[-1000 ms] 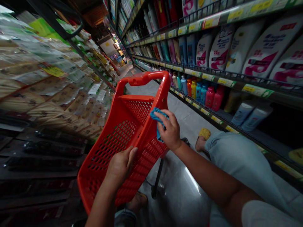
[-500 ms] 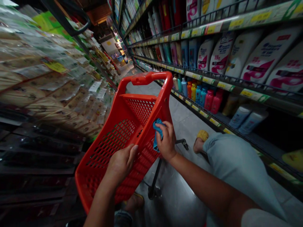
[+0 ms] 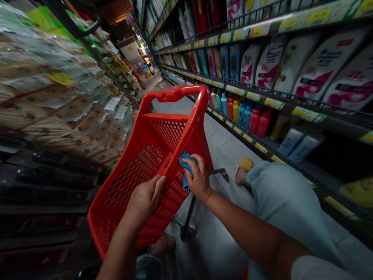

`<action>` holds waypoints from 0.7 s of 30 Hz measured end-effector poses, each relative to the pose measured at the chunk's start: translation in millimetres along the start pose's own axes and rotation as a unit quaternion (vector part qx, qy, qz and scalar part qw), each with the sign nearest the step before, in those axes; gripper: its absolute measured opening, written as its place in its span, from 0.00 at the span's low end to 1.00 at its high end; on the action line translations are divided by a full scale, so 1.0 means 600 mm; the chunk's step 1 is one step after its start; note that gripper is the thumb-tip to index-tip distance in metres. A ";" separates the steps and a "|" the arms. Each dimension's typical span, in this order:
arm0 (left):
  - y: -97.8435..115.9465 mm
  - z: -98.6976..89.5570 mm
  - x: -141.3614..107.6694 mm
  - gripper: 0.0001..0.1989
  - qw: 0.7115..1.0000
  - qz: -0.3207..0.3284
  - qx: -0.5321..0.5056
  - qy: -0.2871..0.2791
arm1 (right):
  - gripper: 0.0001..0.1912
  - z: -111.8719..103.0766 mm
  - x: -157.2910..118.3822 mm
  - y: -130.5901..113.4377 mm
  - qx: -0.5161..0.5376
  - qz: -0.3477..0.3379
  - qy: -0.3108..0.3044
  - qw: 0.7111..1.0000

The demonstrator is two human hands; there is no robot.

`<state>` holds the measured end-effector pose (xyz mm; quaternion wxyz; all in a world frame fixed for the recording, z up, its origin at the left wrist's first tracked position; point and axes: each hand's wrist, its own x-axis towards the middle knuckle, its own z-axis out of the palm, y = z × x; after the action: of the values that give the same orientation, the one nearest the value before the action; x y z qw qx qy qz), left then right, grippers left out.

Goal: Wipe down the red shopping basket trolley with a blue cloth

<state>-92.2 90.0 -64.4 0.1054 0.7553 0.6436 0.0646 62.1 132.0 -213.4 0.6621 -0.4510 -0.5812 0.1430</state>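
Observation:
A red plastic shopping cart (image 3: pixel 201 136) with perforated walls stands tilted across the middle of the view. My left hand (image 3: pixel 145 200) is closed over its near side rim, thumb on top; the other fingers are hidden behind the rim. Bunched under the fingers of my right hand (image 3: pixel 198 179) is a blue cloth (image 3: pixel 185 160), pressed against the outer face of the same side, below the rim. The cart's basket holds nothing that I can see.
Shelves of shampoo bottles (image 3: pixel 323 66) line the right, with small colourful bottles (image 3: pixel 246 114) lower down. Packaged goods (image 3: pixel 58 109) are stacked at left. My bent knee (image 3: pixel 279 194) and a yellow clog (image 3: pixel 247 163) are close by on the grey floor (image 3: pixel 221 136).
My right hand and the cloth have slid slightly down the cart's side. My left hand keeps its place on the rim. The whole view has shifted a little.

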 end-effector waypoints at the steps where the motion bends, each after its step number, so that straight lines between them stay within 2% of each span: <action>1: -0.001 0.000 0.000 0.25 1.000 0.000 -0.002 -0.001 | 0.18 -0.002 -0.008 0.011 -0.002 0.011 0.003 1.000; 3: -0.002 -0.001 -0.001 0.25 1.000 0.000 -0.008 -0.004 | 0.16 -0.010 -0.032 0.054 -0.017 0.091 0.037 0.995; 5: -0.003 -0.001 -0.001 0.24 1.000 -0.001 -0.013 -0.007 | 0.15 -0.017 -0.050 0.106 -0.034 0.208 0.091 0.973; 7: -0.003 -0.001 0.000 0.24 1.000 0.000 -0.019 -0.008 | 0.15 -0.017 -0.048 0.140 -0.044 0.286 0.132 0.948; 8: -0.003 0.000 0.000 0.24 1.000 0.000 -0.021 -0.008 | 0.15 -0.015 -0.038 0.145 -0.047 0.299 0.148 0.941; 9: -0.003 0.000 0.001 0.24 1.000 0.000 -0.024 -0.007 | 0.16 -0.011 -0.023 0.140 -0.047 0.292 0.161 0.942; 11: -0.003 -0.001 0.001 0.24 1.000 0.002 -0.024 -0.008 | 0.18 -0.003 0.012 0.112 -0.031 0.228 0.171 0.958; 13: -0.001 -0.002 0.001 0.24 1.000 0.002 -0.017 -0.010 | 0.19 0.002 0.037 0.077 -0.007 0.129 0.140 0.982; 15: 0.002 -0.002 0.001 0.24 1.000 -0.002 -0.005 -0.011 | 0.19 0.002 0.037 0.057 -0.001 0.073 0.105 0.992; 19: 0.015 -0.002 0.003 0.23 1.000 -0.009 0.012 -0.003 | 0.17 0.000 0.005 0.056 -0.024 0.128 0.121 0.984; 21: 0.020 -0.002 0.001 0.23 1.000 -0.009 0.024 0.008 | 0.18 0.004 -0.005 0.039 -0.023 0.146 0.133 0.980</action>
<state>-80.9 89.0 -60.2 0.0829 0.7514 0.6523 0.0541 66.8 144.2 -233.5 0.6949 -0.5610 -0.4192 0.1632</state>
